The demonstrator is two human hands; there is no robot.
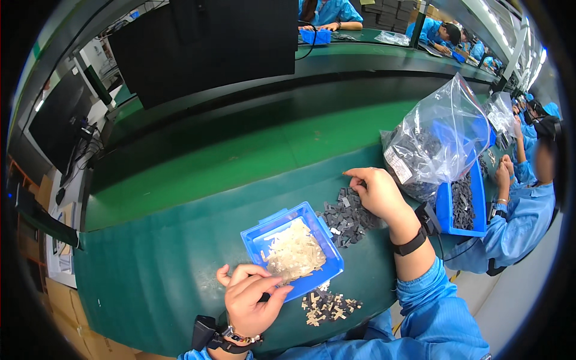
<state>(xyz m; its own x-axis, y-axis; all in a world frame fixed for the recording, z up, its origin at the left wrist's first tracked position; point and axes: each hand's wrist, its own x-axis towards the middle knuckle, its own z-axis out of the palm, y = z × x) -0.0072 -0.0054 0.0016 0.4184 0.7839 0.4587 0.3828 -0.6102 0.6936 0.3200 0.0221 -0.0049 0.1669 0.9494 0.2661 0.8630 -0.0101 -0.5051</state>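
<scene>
My left hand (249, 297) rests at the near rim of a small blue tray (255, 237) filled with pale beige parts (294, 252); its fingers curl at the tray's edge, and I cannot tell whether they pinch anything. My right hand (377, 191) hovers over a loose heap of dark grey parts (348, 219) on the green table, with fingertips pinched together on what looks like one small piece. Near me lies a little pile of joined grey-and-beige pieces (329, 306).
A clear plastic bag of dark parts (435, 141) sits in a bigger blue bin (462, 213) to the right. A co-worker in blue (522, 204) sits beyond it. A green conveyor belt (240, 150) runs behind, with dark monitors (204, 48) above.
</scene>
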